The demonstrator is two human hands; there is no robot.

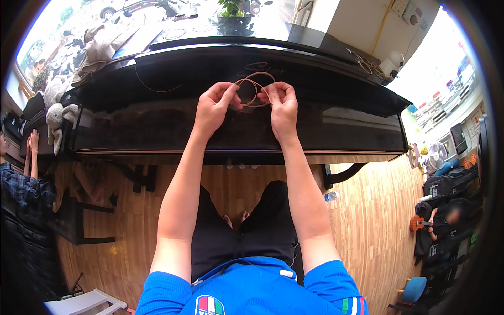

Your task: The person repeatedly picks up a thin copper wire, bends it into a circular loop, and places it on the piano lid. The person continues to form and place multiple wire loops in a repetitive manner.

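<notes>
Between my hands, over the glossy black front of an upright piano [173,123], is a thin copper-coloured string [256,90] coiled into overlapping loops. My left hand [214,107] pinches the left side of the coil between thumb and fingers. On the right side, my right hand [284,111] pinches it in the same way. Parts of the string are hidden behind my fingers. To the left, a thin loose wire [167,91] curves across the piano's front. More coiled strings [366,63] lie at the right end of the piano top.
A potted plant [231,9] stands on the piano top, and a grey plush toy [55,118] sits at its left end. A bottle [331,196] is on the wooden floor. One person sits at far left; another holds a ukulele [418,223] at right.
</notes>
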